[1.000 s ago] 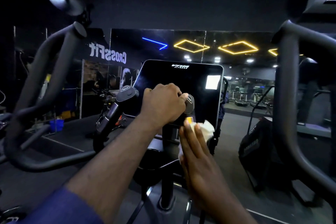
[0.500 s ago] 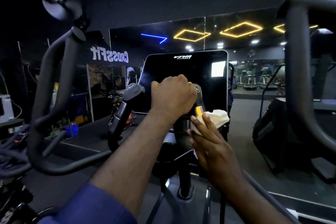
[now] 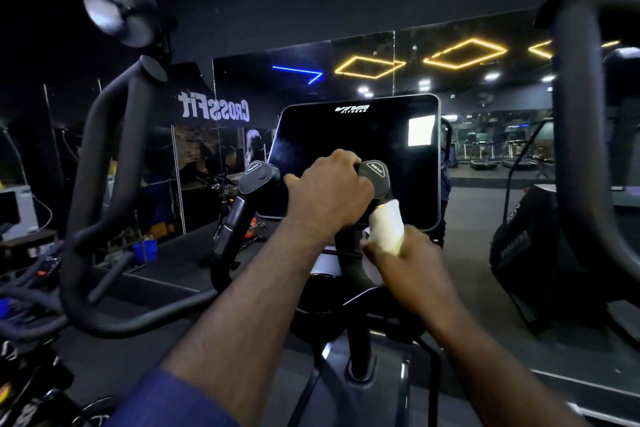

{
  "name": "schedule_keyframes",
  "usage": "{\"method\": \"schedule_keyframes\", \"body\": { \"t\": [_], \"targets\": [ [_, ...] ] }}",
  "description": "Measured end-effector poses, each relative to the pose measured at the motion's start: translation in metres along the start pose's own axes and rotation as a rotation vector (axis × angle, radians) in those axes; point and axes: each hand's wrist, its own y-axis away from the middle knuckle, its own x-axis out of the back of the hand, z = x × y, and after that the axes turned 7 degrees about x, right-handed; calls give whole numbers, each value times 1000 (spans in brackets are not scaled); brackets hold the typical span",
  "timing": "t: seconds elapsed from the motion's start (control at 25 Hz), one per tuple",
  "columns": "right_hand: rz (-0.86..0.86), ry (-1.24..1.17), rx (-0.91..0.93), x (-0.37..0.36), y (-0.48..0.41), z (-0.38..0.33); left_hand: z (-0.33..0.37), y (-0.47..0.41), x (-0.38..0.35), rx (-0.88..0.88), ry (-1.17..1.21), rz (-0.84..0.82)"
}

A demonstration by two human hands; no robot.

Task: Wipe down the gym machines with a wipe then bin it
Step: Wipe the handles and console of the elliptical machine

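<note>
The right hand (image 3: 408,253) curls its fingers round the white wipe (image 3: 386,225), which is wrapped about the stem of the inner handle (image 3: 374,175). Just above, the left hand (image 3: 329,192) grips the same handle under its cap, fingers curled tight. Behind both stands the dark console screen (image 3: 353,135). A second handle (image 3: 258,178) rises left of the left hand.

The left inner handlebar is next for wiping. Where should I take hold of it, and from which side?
Probably round the shaft of the left inner handlebar, below its wider cap, coming from the near side. The shaft is a bare round bar that fingers can close around, and the console screen stands close behind the cap.
</note>
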Motion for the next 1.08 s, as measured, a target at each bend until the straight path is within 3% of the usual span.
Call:
{"method": "schedule_keyframes", "body": {
  "t": [0.28, 0.4, 0.56, 0.84, 0.96, 1.08],
  "targets": [
    [-58, 423, 69, 12, 14, -25, -3, -2, -3, 0, 10, 3],
    [-100, 529, 39, 22, -29, -43, -1, -9, -2, 17, 19, -3],
    [-130, 269, -31, 19, -57, -52, 1, -16, 2, 39, 42, -19],
    [-231, 292, -100, 19, 15, 8, -4, -2, -9, -45, -34, -1],
    [-225, 225, -53, 15, -24, -5, -2, -1, -17, -79, -141, 15],
    [-180, 92, 114, 12, -59, -25, 3, 1, -21, -42, -94, 2]
  ]
}}
